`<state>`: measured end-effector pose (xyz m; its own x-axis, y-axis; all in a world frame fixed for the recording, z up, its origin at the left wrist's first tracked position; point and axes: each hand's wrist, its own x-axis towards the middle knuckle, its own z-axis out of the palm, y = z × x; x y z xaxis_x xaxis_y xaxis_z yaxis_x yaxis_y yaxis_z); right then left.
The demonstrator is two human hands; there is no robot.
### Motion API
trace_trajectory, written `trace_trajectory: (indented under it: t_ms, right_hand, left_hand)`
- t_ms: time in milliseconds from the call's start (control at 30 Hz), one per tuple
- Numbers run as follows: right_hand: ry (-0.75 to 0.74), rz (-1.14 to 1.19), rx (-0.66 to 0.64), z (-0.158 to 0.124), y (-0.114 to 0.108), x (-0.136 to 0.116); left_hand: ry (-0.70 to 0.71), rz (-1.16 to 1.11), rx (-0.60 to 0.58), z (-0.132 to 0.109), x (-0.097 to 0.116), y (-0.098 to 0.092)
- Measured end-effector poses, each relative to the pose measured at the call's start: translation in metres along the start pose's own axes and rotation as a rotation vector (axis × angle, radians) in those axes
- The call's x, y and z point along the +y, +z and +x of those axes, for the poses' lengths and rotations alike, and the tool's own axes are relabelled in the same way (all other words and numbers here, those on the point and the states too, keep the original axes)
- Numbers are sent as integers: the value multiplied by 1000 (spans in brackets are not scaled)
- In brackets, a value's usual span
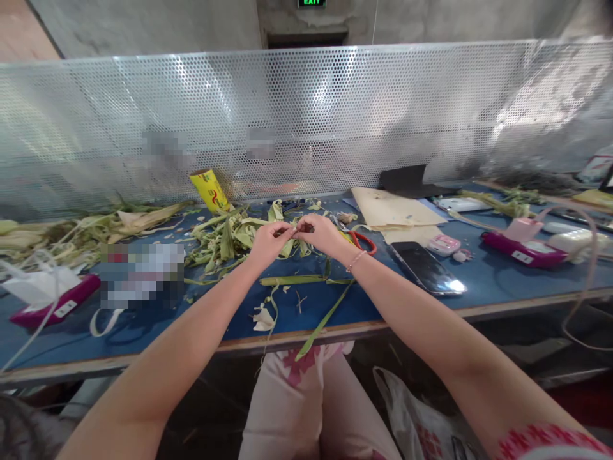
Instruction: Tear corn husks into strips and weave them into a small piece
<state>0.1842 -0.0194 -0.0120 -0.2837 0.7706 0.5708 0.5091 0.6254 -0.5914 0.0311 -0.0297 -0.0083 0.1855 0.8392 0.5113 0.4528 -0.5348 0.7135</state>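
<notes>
Okay, so the left hand [271,239] and right hand [320,232] are together, tips meeting over the leaf pile [225,239] on the table [242,319]; can't tell if they're gripping anything. Pretty cluttered: orange handle [366,238] just past the right one, phone [426,265] further over, yellow tube [209,190] behind the leaves, long stalk [292,280] in front.

Whatever the hands [272,240] [316,230] pinch too small to tell, exit sign [311,2] cut at top, white item [160,263] pixelated
</notes>
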Motion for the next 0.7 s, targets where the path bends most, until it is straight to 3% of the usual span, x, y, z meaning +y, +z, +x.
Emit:
trace_trajectory:
  t_ms: [333,700]
  right_hand:
    - [-44,64,-7,2,0,5]
    - [-42,100,-34,-2,1,1]
  left_hand:
    - [160,41,35,0,0,-1]
    - [171,44,11,-2,2,-1]
